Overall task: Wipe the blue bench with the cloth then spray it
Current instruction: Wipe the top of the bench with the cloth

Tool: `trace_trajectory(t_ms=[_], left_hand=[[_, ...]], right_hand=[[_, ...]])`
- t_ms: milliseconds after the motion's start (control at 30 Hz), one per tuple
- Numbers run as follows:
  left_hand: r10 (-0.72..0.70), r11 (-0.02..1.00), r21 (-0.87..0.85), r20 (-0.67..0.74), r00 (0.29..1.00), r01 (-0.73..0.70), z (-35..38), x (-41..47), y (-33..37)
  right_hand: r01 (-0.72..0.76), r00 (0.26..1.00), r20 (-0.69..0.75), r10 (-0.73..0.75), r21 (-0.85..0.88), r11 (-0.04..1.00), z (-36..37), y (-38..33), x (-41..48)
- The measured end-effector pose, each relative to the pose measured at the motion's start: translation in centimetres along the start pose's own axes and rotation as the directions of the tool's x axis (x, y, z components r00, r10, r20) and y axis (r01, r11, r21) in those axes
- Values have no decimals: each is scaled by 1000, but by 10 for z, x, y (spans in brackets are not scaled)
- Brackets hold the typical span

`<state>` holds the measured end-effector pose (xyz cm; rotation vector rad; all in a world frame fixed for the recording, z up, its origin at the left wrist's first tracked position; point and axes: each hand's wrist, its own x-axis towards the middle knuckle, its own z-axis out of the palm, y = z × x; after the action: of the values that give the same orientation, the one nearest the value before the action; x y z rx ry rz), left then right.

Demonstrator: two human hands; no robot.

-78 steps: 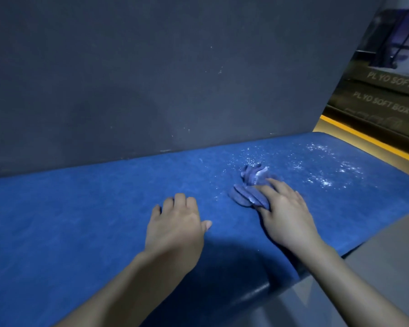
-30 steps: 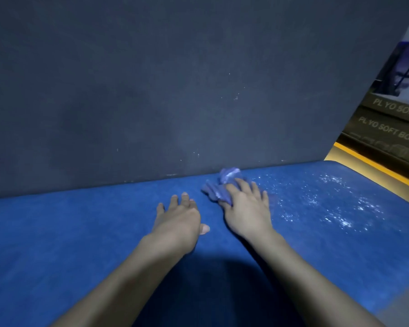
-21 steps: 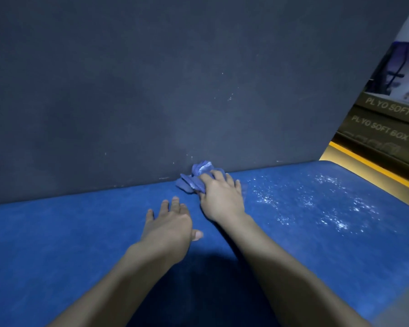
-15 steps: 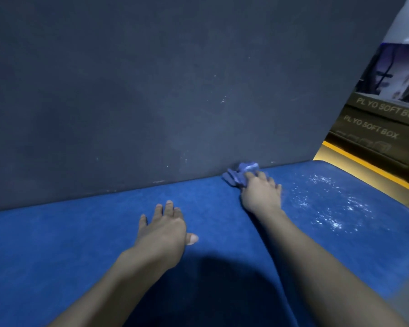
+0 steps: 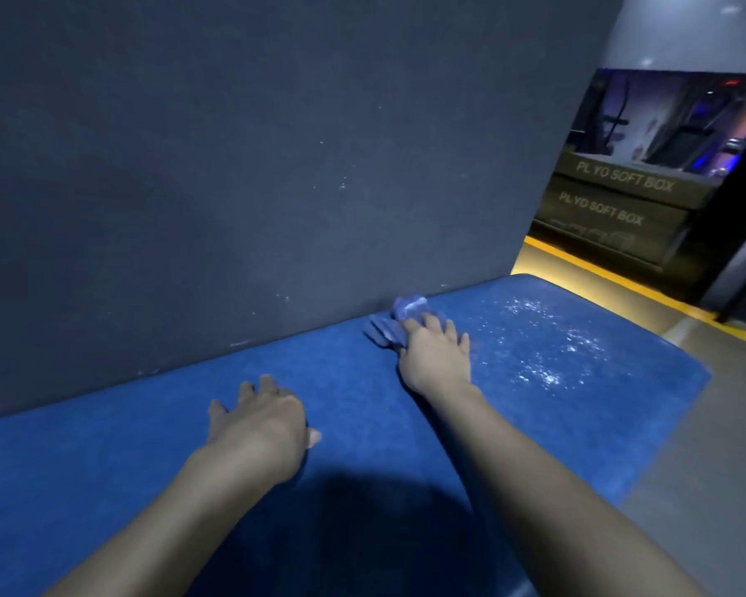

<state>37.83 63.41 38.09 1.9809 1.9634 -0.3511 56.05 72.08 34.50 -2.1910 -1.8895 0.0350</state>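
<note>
**Item:** cloth (image 5: 395, 323), blue-violet and crumpled. It lay at the far edge of the blue mat (image 5: 104, 467), against the foot of the dark wall (image 5: 233, 165).
**Handling:** probably soft, light and limp, and likely to bunch when pushed. Best pressed under a flat palm or pinched at a raised fold.
**Right hand** (image 5: 436, 355): arm stretched far, fingers laid flat over the cloth's near side, pressing rather than curled.
**Left hand** (image 5: 259, 424): near-left, well apart from the cloth, splayed flat on the mat and holding nothing.
**Also present:** white specks (image 5: 535, 346) on the mat to the right.

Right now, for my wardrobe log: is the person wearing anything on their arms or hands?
No. The left forearm and right forearm are bare, no sleeves in view; the left hand and right hand show no gloves, rings, watch or bands.
</note>
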Motion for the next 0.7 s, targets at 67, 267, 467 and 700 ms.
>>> trace_trajectory(t_ms=[67,267,467,700], left_hand=[[17,999,31,-22,1000,-17,0,0,4],[248,968,-7,-132,960,-251,-1,7,28],[338,941,5,-12,941,-338,8,22,64],[287,946,143,49,957,-291,-11,21,77]], right_hand=[[-130,991,-11,130,-16,991,-9,29,-2],[-420,907,-42,420,-11,907,-27,67,-16],[-91,992,-90,91,8,996,-3,18,-37],[-107,992,-76,103,-51,993,-10,50,-49]])
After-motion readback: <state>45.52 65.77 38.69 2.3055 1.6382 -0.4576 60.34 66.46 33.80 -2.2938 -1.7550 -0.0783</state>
